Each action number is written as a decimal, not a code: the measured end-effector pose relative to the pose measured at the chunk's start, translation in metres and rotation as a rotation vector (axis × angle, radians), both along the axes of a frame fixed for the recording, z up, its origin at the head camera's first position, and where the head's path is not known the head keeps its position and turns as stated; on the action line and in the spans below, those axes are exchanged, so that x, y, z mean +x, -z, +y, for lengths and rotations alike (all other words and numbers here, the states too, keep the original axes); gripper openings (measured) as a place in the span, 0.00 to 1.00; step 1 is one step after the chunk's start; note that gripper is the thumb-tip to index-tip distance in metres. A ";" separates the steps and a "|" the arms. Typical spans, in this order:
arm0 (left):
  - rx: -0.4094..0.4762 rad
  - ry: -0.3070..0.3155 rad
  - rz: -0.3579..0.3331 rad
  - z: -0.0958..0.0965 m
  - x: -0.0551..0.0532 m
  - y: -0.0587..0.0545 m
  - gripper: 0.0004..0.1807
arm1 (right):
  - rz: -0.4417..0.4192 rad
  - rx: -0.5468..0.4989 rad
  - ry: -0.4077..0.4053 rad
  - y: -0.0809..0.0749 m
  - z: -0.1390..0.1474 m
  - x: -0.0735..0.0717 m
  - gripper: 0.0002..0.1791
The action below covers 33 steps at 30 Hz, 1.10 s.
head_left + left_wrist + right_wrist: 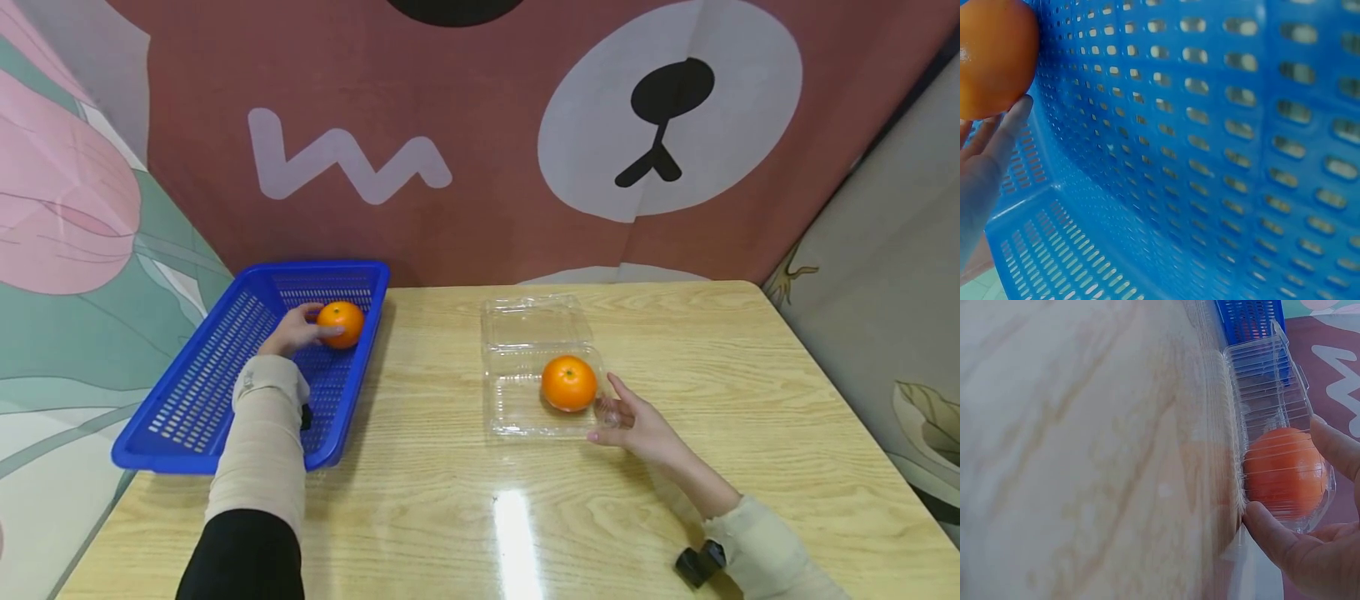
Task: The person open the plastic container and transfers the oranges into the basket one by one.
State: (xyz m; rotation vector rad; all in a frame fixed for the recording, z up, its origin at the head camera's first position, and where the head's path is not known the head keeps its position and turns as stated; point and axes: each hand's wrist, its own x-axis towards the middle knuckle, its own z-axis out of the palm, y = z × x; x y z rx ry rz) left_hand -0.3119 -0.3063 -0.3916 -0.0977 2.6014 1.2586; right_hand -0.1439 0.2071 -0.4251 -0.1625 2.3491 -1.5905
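Inside the blue basket (176, 463), my left hand (294, 331) holds an orange (341, 325), with the thumb across its near side and the fingers behind it. The left wrist view shows this orange (997, 59) close to the perforated basket wall (1210, 125). A clear plastic clamshell container (517, 417) lies with its lid open toward the back. A second orange (569, 383) sits in the right part of its base. My right hand (643, 427) grips the container's right end between thumb and fingers, and the right wrist view shows the fingertips (1260, 519) at its wall.
The basket stands on the left of the wooden table (427, 500), its long side slanting away. Behind the table rises a brown printed backdrop (487, 233). A small black object (700, 563) is by the right wrist.
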 end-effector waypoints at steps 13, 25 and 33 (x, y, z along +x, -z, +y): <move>0.014 0.034 0.032 -0.004 0.003 0.001 0.40 | 0.013 -0.020 -0.002 0.002 0.000 0.000 0.56; 0.023 0.006 0.014 -0.005 0.003 -0.002 0.45 | 0.006 -0.011 0.004 0.001 -0.001 0.001 0.56; -0.041 -0.014 0.047 0.000 0.011 -0.015 0.44 | 0.010 -0.014 -0.001 0.000 -0.001 0.001 0.56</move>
